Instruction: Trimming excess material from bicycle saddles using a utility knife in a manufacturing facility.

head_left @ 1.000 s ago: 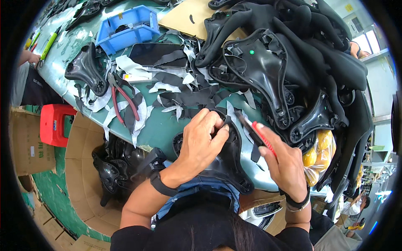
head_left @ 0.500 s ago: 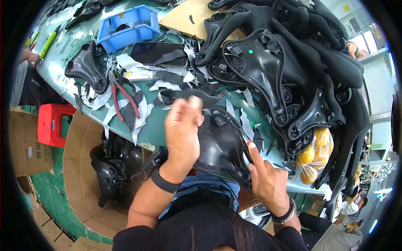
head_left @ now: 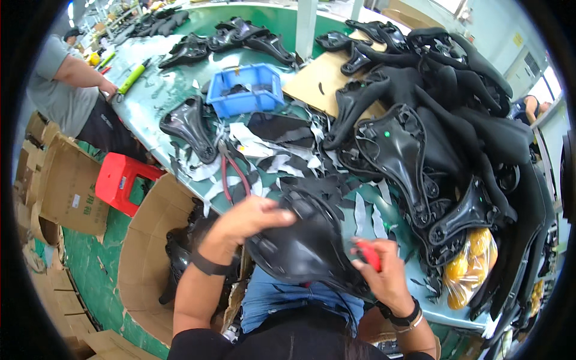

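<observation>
A black bicycle saddle (head_left: 309, 249) is held over my lap at the near edge of the green table (head_left: 162, 96). My left hand (head_left: 249, 219) grips its upper left rim. My right hand (head_left: 381, 273) presses against its right side while closed around a red-handled tool (head_left: 369, 255), whose tip is hidden. Both wrists wear dark bands. Black and white trimmed scraps (head_left: 270, 150) lie on the table just beyond the saddle.
Red-handled pliers (head_left: 231, 177) lie among the scraps. A blue bin (head_left: 246, 90) and cardboard sheet (head_left: 324, 81) sit farther back. Several black saddles (head_left: 432, 138) pile up at right. A cardboard box (head_left: 150, 252) with saddles stands lower left, beside a red stool (head_left: 123, 183). Another person (head_left: 75, 90) works at left.
The saddle has been lifted and turned toward me over my lap. My left hand shifted to its upper left rim, and my right hand with the red tool came up against its right side.
</observation>
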